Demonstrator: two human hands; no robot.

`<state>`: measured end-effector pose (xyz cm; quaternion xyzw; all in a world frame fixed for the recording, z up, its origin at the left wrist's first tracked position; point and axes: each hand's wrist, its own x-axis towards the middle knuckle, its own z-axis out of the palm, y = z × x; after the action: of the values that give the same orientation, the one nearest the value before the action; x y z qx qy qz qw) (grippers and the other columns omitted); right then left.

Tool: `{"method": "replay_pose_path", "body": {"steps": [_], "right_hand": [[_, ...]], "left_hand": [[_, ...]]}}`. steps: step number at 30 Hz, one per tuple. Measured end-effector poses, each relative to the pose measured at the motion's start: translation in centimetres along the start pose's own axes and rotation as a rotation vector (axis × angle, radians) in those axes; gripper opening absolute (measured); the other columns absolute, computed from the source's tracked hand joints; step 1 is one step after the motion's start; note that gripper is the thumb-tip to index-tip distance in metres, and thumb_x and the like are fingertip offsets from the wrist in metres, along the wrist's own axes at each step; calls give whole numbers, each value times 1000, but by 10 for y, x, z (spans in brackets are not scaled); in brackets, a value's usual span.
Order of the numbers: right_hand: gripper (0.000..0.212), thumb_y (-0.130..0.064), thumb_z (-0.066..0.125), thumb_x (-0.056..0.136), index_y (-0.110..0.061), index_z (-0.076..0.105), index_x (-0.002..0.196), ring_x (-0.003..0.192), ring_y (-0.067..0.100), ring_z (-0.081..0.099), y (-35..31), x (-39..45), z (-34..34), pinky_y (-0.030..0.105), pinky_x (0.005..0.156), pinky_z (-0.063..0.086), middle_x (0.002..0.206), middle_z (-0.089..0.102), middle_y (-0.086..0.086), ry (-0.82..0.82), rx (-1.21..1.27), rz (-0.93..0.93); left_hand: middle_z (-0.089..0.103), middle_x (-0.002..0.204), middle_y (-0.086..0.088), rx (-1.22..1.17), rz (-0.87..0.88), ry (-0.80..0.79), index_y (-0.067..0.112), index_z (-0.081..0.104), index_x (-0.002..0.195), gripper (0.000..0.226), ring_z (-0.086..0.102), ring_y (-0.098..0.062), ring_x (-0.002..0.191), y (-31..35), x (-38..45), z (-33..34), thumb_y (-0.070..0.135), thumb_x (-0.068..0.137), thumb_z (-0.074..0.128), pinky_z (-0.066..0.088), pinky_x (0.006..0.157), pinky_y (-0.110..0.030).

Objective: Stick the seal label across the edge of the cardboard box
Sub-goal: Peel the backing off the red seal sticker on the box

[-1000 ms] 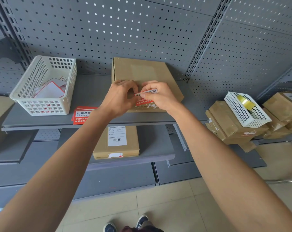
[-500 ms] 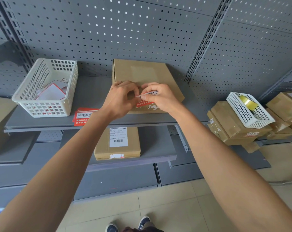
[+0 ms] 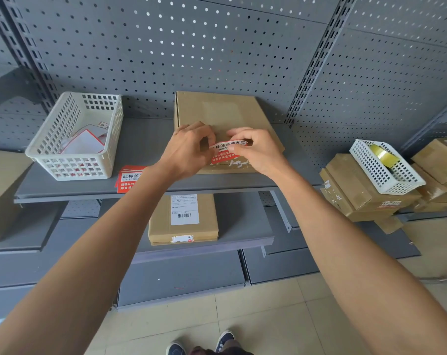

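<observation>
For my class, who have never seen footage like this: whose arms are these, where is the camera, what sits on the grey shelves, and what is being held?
The camera is worn on a person's head and looks down, so the arms are that person's own. The left hand and right hand together pinch a red and white seal label over the near edge of a cardboard box on the upper shelf. Beside it stand a white basket of papers and more red labels. A second box lies on the shelf below. At right, another basket holding tape rests on stacked boxes.
</observation>
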<state>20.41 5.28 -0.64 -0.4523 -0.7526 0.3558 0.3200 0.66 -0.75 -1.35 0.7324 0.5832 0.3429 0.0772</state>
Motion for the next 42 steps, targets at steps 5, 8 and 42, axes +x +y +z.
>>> {"method": "replay_pose_path", "body": {"steps": [5, 8, 42], "right_hand": [[11, -6, 74, 85, -14, 76, 92, 105, 14, 69, 1, 2, 4, 41, 97, 55, 121, 69, -9, 5, 0, 20], [10, -1, 72, 85, -3, 76, 94, 104, 21, 70, 0, 2, 7, 45, 93, 56, 122, 69, -2, 12, 35, 24], [3, -18, 78, 81, -15, 77, 82, 104, 3, 65, 16, -24, -15, 13, 96, 41, 108, 71, -9, 225, -121, -59]], "left_hand": [[61, 106, -5, 142, -6, -23, 18, 58, 106, 26, 56, -29, 88, 13, 8, 6, 31, 86, 68, 38, 92, -37], [57, 111, -7, 235, -9, -82, 24, 58, 113, 30, 64, -36, 90, 14, 11, 15, 42, 89, 59, 36, 105, -51], [54, 121, -7, 294, -56, -123, 23, 53, 119, 28, 63, -37, 96, 13, 11, 20, 40, 99, 47, 30, 110, -56]]}}
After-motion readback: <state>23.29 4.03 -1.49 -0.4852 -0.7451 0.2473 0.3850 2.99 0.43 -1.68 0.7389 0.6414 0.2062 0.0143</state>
